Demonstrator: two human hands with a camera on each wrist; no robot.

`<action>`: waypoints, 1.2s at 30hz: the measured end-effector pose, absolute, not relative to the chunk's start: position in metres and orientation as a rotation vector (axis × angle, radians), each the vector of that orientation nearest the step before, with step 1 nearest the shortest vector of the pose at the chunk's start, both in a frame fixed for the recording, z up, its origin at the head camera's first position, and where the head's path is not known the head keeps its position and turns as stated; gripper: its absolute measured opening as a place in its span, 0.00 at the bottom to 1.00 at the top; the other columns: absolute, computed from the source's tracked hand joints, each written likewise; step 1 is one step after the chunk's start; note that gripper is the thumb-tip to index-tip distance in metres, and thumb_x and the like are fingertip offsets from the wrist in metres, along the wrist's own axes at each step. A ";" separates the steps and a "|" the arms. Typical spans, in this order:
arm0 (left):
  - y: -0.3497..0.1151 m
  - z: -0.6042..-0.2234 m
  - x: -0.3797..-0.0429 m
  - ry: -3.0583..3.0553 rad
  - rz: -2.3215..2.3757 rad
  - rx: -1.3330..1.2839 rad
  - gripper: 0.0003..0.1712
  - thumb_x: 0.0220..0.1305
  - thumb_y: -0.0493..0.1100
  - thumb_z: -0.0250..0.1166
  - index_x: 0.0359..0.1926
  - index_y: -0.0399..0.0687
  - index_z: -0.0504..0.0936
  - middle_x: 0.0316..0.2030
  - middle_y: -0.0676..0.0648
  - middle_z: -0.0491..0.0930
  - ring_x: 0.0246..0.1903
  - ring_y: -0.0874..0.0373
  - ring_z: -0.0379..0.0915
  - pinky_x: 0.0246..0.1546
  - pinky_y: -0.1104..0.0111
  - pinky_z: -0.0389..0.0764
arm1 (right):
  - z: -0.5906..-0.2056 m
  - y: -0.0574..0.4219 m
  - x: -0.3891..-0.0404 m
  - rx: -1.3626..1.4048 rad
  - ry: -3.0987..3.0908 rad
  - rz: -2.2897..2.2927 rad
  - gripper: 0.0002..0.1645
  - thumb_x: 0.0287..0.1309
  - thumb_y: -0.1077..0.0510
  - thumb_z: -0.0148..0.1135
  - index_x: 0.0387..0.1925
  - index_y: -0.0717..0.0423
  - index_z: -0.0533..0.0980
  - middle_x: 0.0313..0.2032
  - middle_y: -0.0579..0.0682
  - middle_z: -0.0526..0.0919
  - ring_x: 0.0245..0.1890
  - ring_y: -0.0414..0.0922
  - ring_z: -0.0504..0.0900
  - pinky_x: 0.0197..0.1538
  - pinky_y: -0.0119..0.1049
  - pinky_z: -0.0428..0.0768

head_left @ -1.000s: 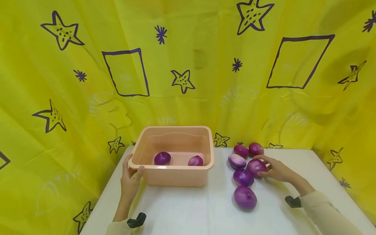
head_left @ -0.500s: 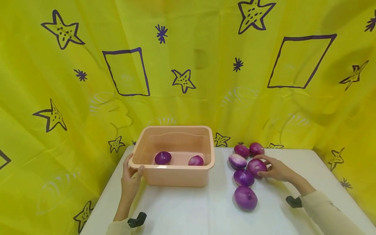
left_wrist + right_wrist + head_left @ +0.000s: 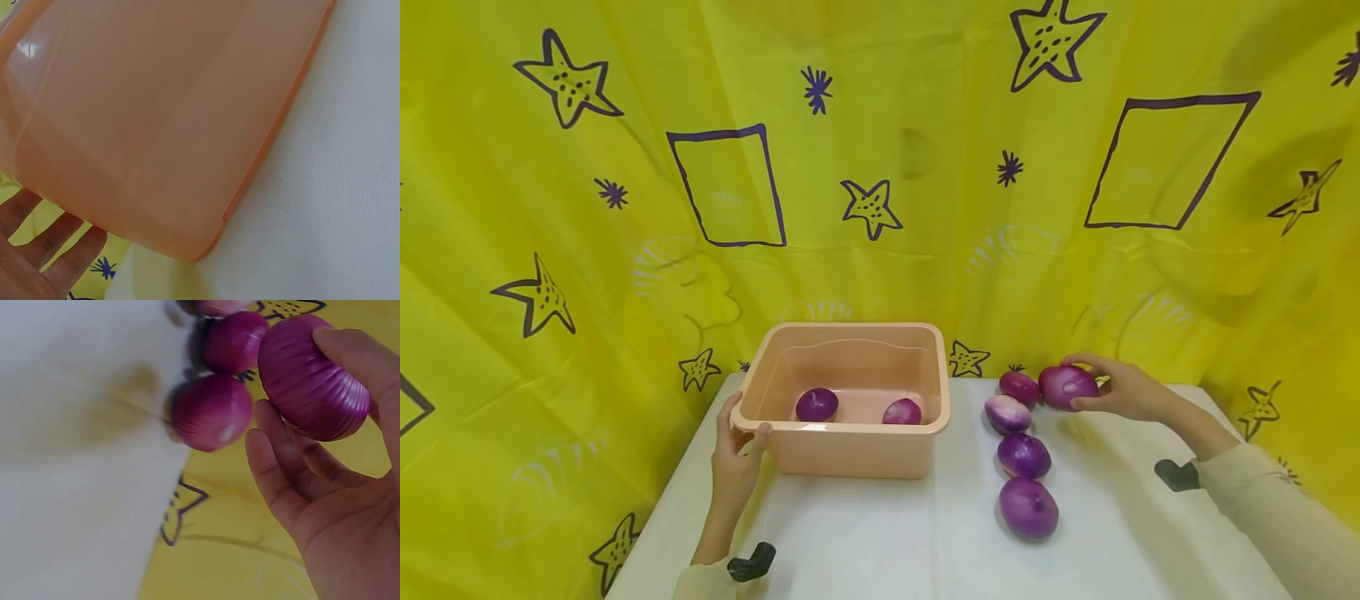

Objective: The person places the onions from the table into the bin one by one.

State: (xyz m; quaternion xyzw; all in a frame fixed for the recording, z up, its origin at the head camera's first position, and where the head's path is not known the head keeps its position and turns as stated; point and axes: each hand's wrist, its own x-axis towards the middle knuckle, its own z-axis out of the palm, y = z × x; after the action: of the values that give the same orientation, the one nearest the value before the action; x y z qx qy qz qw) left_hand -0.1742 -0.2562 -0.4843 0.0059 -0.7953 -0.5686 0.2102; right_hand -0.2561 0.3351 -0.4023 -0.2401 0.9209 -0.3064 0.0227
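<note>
In the head view my right hand pinches a red onion between thumb and fingers, lifted off the table. The right wrist view shows this onion held up at the fingertips. It overlaps another onion at the back of the table, which is mostly hidden in the head view. My left hand grips the front left corner of a peach plastic tub, thumb at the rim and fingers along the side. Two onions lie inside the tub, a dark purple onion at left and a redder onion at right.
To the right of the tub, several onions form a rough column on the white table: a small red onion, a pale onion, a purple onion and a large front onion. A yellow patterned curtain hangs behind.
My right hand has lifted the red onion from beside the column and moved it up and toward the back. The left hand and the tub stay in place.
</note>
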 end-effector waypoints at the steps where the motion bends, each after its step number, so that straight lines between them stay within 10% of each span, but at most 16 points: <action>1: -0.256 -0.485 -0.174 -2.212 -1.581 0.018 0.42 0.73 0.43 0.63 0.81 0.60 0.52 0.72 0.40 0.68 0.56 0.45 0.74 0.43 0.81 0.79 | -0.396 0.335 -0.257 -0.745 2.882 -0.936 0.38 0.56 0.55 0.77 0.65 0.58 0.72 0.47 0.61 0.82 0.35 0.46 0.84 0.37 0.32 0.84; 15: -0.257 -0.486 -0.178 -2.220 -1.591 0.044 0.42 0.74 0.41 0.62 0.81 0.55 0.52 0.74 0.39 0.64 0.58 0.43 0.73 0.43 0.83 0.78 | -0.326 0.326 -0.272 -0.748 3.019 -0.979 0.39 0.59 0.58 0.75 0.69 0.56 0.69 0.52 0.65 0.79 0.45 0.62 0.84 0.37 0.27 0.82; 36: -0.256 -0.487 -0.176 -2.206 -1.566 0.019 0.40 0.74 0.44 0.62 0.79 0.62 0.55 0.72 0.42 0.67 0.55 0.47 0.74 0.44 0.79 0.80 | -0.319 0.315 -0.278 -0.747 2.996 -0.988 0.39 0.61 0.54 0.74 0.71 0.55 0.68 0.55 0.67 0.77 0.47 0.65 0.84 0.37 0.31 0.84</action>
State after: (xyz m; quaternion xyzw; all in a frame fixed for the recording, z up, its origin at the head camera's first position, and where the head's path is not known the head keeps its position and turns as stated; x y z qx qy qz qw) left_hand -0.1764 -0.2564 -0.4871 0.0067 -0.7960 -0.5653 0.2164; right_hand -0.2781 0.3146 -0.3195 -0.2301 0.9230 -0.3044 -0.0503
